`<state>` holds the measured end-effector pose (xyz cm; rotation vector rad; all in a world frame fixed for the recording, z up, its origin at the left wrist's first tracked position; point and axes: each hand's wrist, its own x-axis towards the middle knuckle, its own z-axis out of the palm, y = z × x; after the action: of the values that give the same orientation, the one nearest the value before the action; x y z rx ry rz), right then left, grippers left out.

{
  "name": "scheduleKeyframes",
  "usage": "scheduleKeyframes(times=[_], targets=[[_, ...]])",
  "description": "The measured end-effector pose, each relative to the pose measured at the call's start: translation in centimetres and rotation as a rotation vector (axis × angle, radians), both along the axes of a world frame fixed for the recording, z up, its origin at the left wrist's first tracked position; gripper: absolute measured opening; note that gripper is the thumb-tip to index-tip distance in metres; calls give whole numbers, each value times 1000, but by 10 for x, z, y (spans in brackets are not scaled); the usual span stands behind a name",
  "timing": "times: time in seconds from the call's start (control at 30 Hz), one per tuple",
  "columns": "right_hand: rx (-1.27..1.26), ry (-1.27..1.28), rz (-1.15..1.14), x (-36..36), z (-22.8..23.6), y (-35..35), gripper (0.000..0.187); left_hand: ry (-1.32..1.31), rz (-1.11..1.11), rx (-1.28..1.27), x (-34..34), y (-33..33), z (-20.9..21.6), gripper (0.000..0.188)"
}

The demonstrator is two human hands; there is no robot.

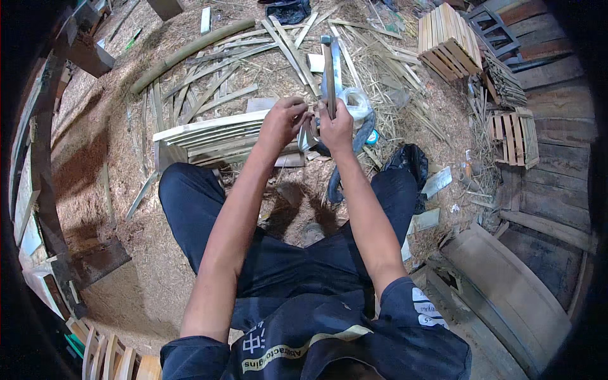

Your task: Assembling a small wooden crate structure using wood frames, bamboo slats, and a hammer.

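Note:
My right hand is closed around the wooden handle of a hammer, which points away from me with its head at the far end. Close beside it, my left hand has its fingers curled together in a pinch; whatever they hold is too small to make out. Just below the fingertips a pale, shiny curved piece shows between the hands, its kind unclear. In front of my knees lies a slatted wooden crate, partly behind my left forearm. A clear plastic bag sits just beyond my right hand.
Loose wooden slats and a long curved pole lie over the shaving-covered floor ahead. Finished-looking slatted crates stand at the far right by a plank wall. A black plastic bag rests beside my right knee.

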<state>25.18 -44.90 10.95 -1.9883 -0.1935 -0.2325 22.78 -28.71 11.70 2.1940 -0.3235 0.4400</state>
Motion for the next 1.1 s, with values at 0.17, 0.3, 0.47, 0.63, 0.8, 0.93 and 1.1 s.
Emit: scheduleKeyframes(times=[0.17,0.3,0.47,0.63,0.8,0.93,1.1], targets=[[-16,-82,31,-7,-3,-3,25,-58,78,44,-10,-7,0,16],[47,-71,22,-16,-2,-4,24,-29,120,44,-15,-13,2,17],[-10,-104,12,-22,-1,-3,23,-42,145,20,-16,-15,1,17],[-52,-135,-29,-26,-3,-1,24,-64,179,18,-16,-17,-2,17],[-11,-127,-56,-27,-4,3,24,-73,169,25,-16,-18,-2,14],[-30,-84,-78,-28,-2,4,25,-109,182,37,-16,-19,0,14],[-46,-126,-82,-29,1,6,23,-74,173,80,-17,-18,2,15]])
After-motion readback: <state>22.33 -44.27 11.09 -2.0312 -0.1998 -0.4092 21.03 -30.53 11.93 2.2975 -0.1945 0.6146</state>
